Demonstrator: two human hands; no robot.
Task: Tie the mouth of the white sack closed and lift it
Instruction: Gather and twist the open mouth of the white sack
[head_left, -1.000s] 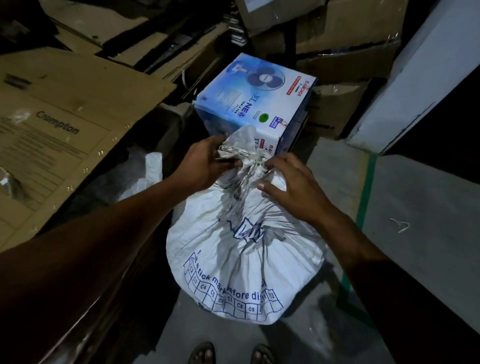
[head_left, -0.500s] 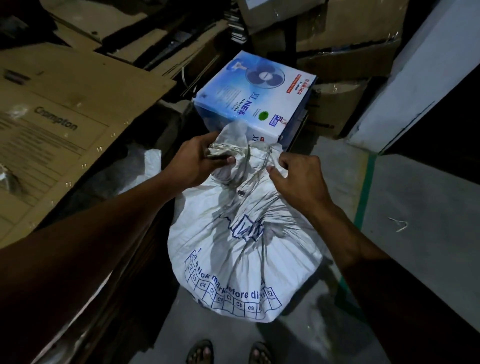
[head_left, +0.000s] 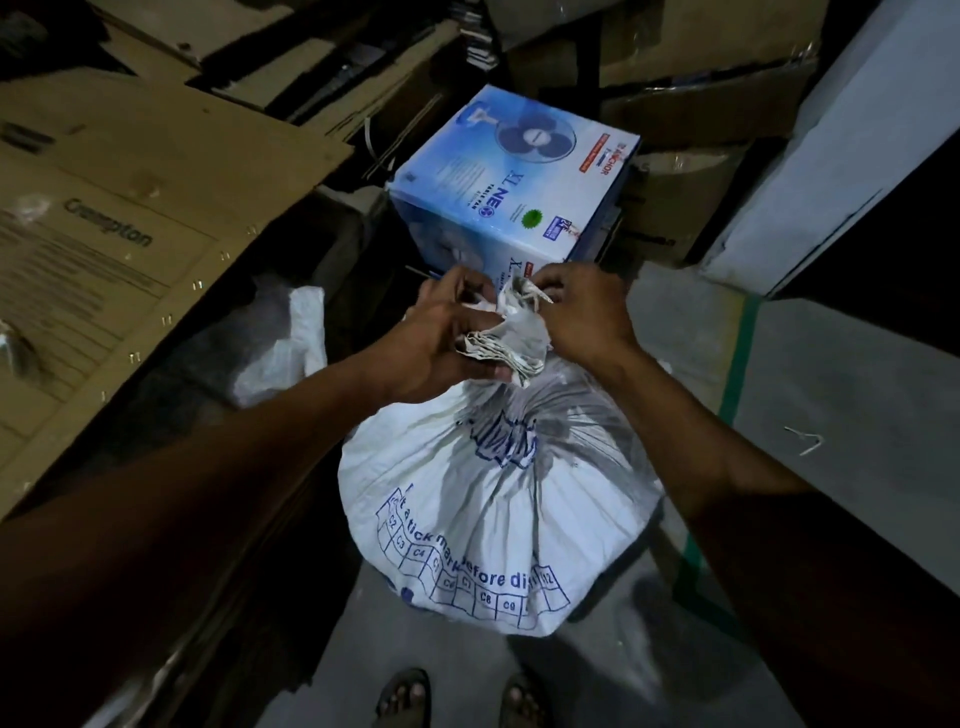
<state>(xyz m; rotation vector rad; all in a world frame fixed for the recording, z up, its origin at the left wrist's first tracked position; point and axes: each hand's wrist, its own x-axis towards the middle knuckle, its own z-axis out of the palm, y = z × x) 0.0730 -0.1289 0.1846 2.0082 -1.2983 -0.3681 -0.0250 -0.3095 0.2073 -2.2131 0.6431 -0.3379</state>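
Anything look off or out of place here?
Minor only: a small bent white wire scrap lies loose on the grey concrete floor, right of the white woven sack. Both hands grip the sack's bunched mouth; nothing spilled.

Storeroom: flattened cartons (head_left: 130, 218), boxed table fan (head_left: 514, 187)

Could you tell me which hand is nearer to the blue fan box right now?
Right. The right hand grips the sack mouth just below the fan box's front corner; the left hand grips lower, further away.
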